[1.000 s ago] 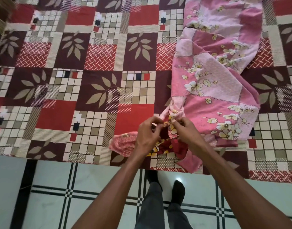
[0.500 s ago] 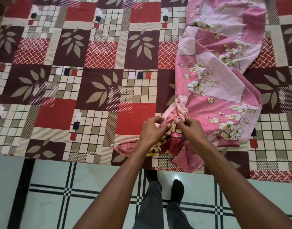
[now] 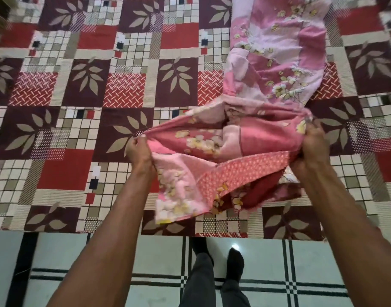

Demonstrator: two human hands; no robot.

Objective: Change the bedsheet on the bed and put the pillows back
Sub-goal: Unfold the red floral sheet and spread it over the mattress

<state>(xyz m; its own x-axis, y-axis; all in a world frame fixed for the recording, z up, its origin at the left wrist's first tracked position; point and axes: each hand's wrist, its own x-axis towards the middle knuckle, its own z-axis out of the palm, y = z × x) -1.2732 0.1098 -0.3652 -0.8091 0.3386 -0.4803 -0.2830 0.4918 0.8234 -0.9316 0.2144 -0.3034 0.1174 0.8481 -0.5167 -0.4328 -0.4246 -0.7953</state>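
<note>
Both arms reach out, spread wide — pink floral sheet (image 3: 239, 140) stretched between them
Left hand (image 3: 138, 151) and right hand (image 3: 313, 147) — fingers curled, each gripping an edge above the bed (image 3: 79, 129)

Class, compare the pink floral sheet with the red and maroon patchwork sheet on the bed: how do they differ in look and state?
The pink floral sheet is bunched and partly lifted; the patchwork sheet lies flat across the bed. The pink floral sheet shows blossoms; the patchwork sheet shows leaves, grids and red squares. The left hand and right hand grip only the pink floral sheet. Both are patterned in blocks.
</note>
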